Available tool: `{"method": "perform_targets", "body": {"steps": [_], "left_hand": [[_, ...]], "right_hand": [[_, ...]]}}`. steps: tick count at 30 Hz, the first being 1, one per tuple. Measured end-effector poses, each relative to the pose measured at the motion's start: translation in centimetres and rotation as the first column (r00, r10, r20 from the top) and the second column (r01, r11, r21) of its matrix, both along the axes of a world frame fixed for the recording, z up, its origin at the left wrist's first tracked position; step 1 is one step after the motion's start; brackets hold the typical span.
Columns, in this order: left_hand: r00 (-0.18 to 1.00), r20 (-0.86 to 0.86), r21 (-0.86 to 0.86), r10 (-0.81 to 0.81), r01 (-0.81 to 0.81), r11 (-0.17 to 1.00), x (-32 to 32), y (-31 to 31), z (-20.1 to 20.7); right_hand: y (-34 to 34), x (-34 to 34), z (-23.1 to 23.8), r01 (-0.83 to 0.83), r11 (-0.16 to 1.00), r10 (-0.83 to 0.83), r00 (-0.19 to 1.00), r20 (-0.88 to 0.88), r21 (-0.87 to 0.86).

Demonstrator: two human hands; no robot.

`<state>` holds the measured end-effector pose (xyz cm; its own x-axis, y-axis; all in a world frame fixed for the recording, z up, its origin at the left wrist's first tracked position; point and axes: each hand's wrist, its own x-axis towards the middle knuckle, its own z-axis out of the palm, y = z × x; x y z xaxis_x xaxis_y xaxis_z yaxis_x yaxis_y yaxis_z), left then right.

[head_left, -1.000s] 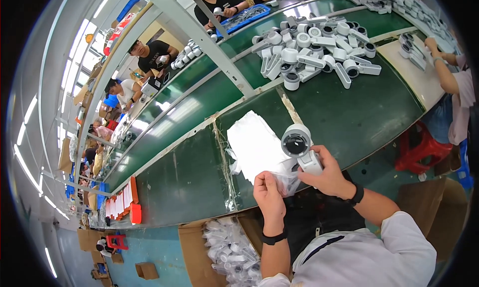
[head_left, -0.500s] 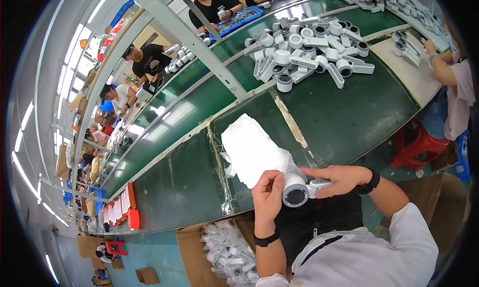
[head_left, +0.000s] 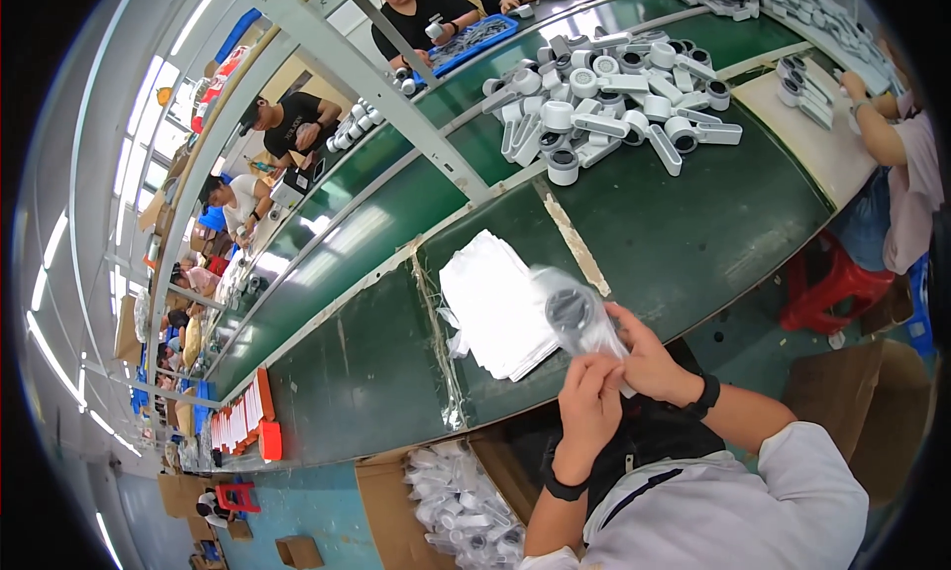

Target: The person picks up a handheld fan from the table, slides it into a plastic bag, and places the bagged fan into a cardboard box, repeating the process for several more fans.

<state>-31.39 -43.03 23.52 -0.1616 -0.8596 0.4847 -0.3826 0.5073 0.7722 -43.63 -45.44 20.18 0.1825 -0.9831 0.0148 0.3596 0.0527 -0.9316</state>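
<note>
Over the table's front edge I hold a white handheld device (head_left: 572, 312) with a round head and a dark ring-framed face. A clear plastic bag (head_left: 552, 285) covers it. My right hand (head_left: 649, 360) is closed around the handle through the plastic. At the handle's lower end my left hand (head_left: 591, 402) pinches the bag, its fingertips pressed together. Just left of the device, a stack of flat white bags (head_left: 490, 298) lies on the green table (head_left: 367, 382).
A pile of similar devices (head_left: 614, 95) covers the table's far side. Below the front edge stands a cardboard box (head_left: 381, 511) of bagged devices (head_left: 461, 501). A metal post (head_left: 416, 139) rises beyond the stack. A co-worker's arm (head_left: 877, 129) is at right, near a red stool (head_left: 842, 288).
The device has gone into the clear bag and turned, its round head now pointing away from me. My left hand moved right to the handle end; my right hand shifted along it.
</note>
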Motion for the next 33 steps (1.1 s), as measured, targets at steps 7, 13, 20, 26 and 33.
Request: {"method": "perform_targets", "body": {"steps": [7,13,20,26,33], "left_hand": [[0.956,-0.286,0.102,0.067,-0.039,0.994,1.2,1.4,-2.0],[0.653,-0.728,0.57,0.208,0.409,0.713,1.6,1.6,-4.0],[0.493,-0.863,0.436,0.113,0.612,0.66,4.0,1.7,-3.3],[0.401,-0.906,0.394,0.139,0.675,0.623,5.1,2.1,-4.1],[0.353,-0.926,0.3,0.137,0.463,0.834,6.9,1.4,-3.1]], "right_hand": [[-0.5,-0.1,0.0,0.053,0.995,-0.068,0.982,0.178,0.088],[0.9,1.3,1.1,0.073,0.961,-0.135,0.965,-0.224,-0.265],[0.1,1.5,2.0,0.327,0.74,-0.55,0.797,-0.249,-0.588],[-0.7,2.0,2.2,0.313,0.724,-0.557,0.792,-0.252,-0.615],[0.1,0.9,1.6,0.076,0.637,-0.559,0.731,-0.391,-0.767]]}}
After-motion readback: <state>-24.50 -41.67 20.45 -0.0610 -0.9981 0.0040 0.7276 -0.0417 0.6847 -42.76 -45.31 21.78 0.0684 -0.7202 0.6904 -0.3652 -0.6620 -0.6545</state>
